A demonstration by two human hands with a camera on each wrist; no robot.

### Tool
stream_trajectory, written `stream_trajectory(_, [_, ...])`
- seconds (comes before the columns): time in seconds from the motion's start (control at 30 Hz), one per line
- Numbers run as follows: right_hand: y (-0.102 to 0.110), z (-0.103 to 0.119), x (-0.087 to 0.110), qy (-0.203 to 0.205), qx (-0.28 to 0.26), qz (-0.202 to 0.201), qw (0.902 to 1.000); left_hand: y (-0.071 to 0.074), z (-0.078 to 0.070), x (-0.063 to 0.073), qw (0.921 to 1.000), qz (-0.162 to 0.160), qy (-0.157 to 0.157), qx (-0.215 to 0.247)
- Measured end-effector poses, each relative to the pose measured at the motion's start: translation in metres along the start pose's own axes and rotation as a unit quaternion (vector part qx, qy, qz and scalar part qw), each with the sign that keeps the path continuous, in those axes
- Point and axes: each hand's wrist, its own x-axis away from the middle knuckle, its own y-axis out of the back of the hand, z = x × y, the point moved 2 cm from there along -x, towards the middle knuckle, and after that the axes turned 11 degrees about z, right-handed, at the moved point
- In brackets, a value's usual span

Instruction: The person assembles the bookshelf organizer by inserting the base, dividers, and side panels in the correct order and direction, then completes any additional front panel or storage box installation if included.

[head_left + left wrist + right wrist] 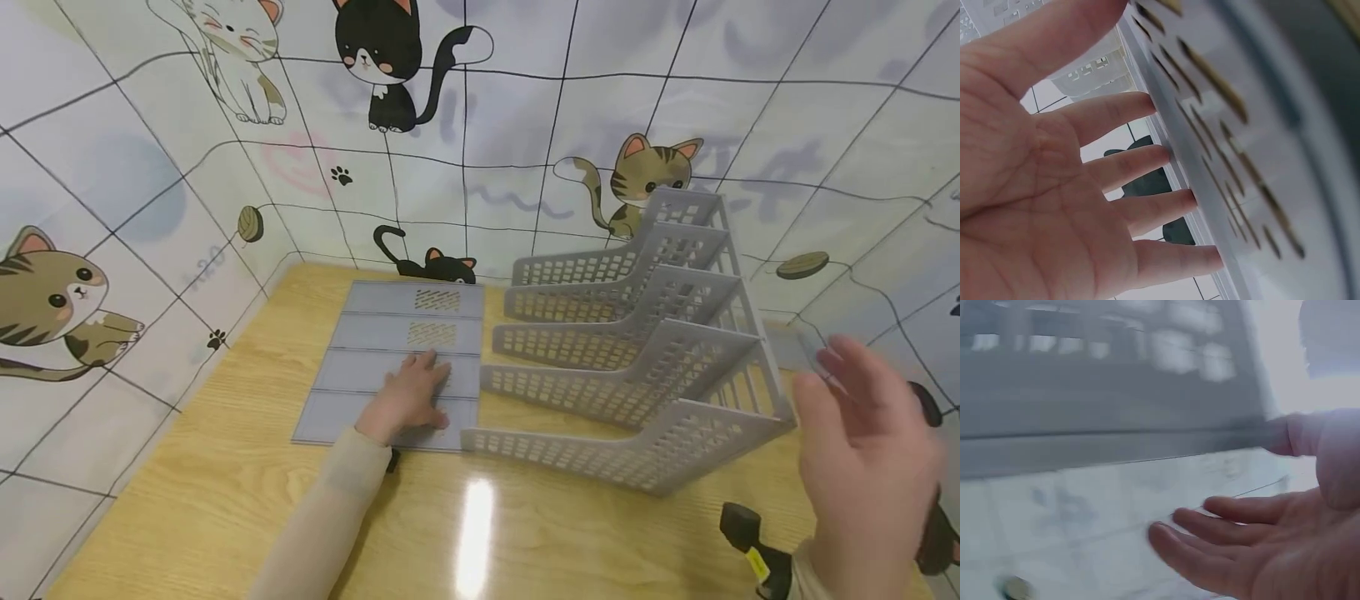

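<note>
Head view: left hand (408, 393) on slotted panel (348, 367), right hand (862, 454) beside file rack (693, 418)

The grey panel lies flat on the wooden table (225, 483), just left of the rack. Left wrist view better shows spread fingers, their fingertips (1188, 199) touching the panel. Right wrist view reveals loosely extended fingers (1229, 531) apart from the rack; whether the thumb (1300, 434) touches it, I cannot tell.

Right hand's fingers (1250, 509) beside a grey panel (1085, 390) with holes
</note>
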Motion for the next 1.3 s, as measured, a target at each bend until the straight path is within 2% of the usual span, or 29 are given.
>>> stream_trajectory(0.03, [0.0, -0.01, -0.009, -0.034, -0.002, 0.065, 0.9973, 0.0, 0.001, 0.0, 1.0, 0.0, 0.0, 0.0])
stream_trajectory(0.07, [0.0, -0.019, -0.018, -0.056, -0.01, 0.134, 0.9893, -0.001, 0.001, 0.0, 1.0, -0.001, 0.0, 0.001])
stream_trajectory(0.1, [0.002, -0.03, -0.026, -0.064, -0.048, 0.197, 0.9772, -0.002, 0.001, 0.001, 1.0, -0.001, 0.0, 0.003])
stream_trajectory(0.13, [0.002, -0.038, -0.032, -0.059, -0.1, 0.252, 0.9607, -0.003, 0.001, 0.001, 1.0, -0.001, 0.0, 0.004])
stream_trajectory(0.2, [0.002, -0.049, -0.038, -0.023, -0.222, 0.325, 0.9191, -0.005, 0.001, 0.001, 1.0, -0.001, 0.0, 0.004])
stream_trajectory(0.23, [0.002, -0.05, -0.04, -0.013, -0.28, 0.341, 0.897, -0.005, 0.001, 0.001, 1.0, -0.002, 0.0, 0.004])
stream_trajectory(0.27, [0.0, -0.05, -0.04, -0.003, -0.315, 0.347, 0.8834, -0.005, 0.002, 0.001, 1.0, -0.003, 0.001, 0.004])
stream_trajectory(0.37, [-0.007, -0.042, -0.038, 0.021, -0.393, 0.311, 0.865, -0.005, 0.003, 0.001, 1.0, -0.004, 0.004, 0.003])
stream_trajectory(0.43, [-0.011, -0.036, -0.036, 0.016, -0.426, 0.273, 0.8625, -0.004, 0.003, 0.002, 1.0, -0.004, 0.004, 0.001])
stream_trajectory(0.5, [-0.013, -0.032, -0.035, 0.01, -0.445, 0.236, 0.864, -0.004, 0.003, 0.002, 1.0, -0.003, 0.002, 0.0])
stream_trajectory(0.63, [-0.016, -0.029, -0.033, 0.016, -0.468, 0.204, 0.8598, -0.003, 0.003, 0.002, 1.0, -0.005, -0.001, 0.0])
stream_trajectory(0.83, [-0.015, -0.031, -0.034, 0.054, -0.517, 0.24, 0.8202, -0.001, 0.001, 0.002, 1.0, -0.006, -0.005, -0.001])
stream_trajectory(0.87, [-0.015, -0.032, -0.035, 0.056, -0.519, 0.244, 0.8177, 0.0, 0.0, 0.002, 1.0, -0.005, -0.005, -0.002])
stream_trajectory(0.93, [-0.015, -0.033, -0.036, 0.058, -0.515, 0.248, 0.8187, 0.0, 0.0, 0.002, 0.9999, -0.006, -0.007, -0.004])
stream_trajectory(1.07, [-0.015, -0.034, -0.037, 0.056, -0.489, 0.259, 0.8311, 0.001, 0.001, 0.002, 0.9999, -0.009, -0.006, -0.013])
stream_trajectory(1.2, [-0.017, -0.036, -0.041, 0.049, -0.482, 0.277, 0.8302, 0.002, 0.003, 0.003, 0.9998, -0.01, -0.005, -0.014])
stream_trajectory(1.27, [-0.018, -0.038, -0.042, 0.041, -0.477, 0.272, 0.8348, 0.002, 0.003, 0.003, 0.9999, -0.009, -0.003, -0.012])
stream_trajectory(1.3, [-0.019, -0.037, -0.042, 0.033, -0.467, 0.258, 0.8454, 0.002, 0.004, 0.002, 0.9999, -0.008, -0.003, -0.01])
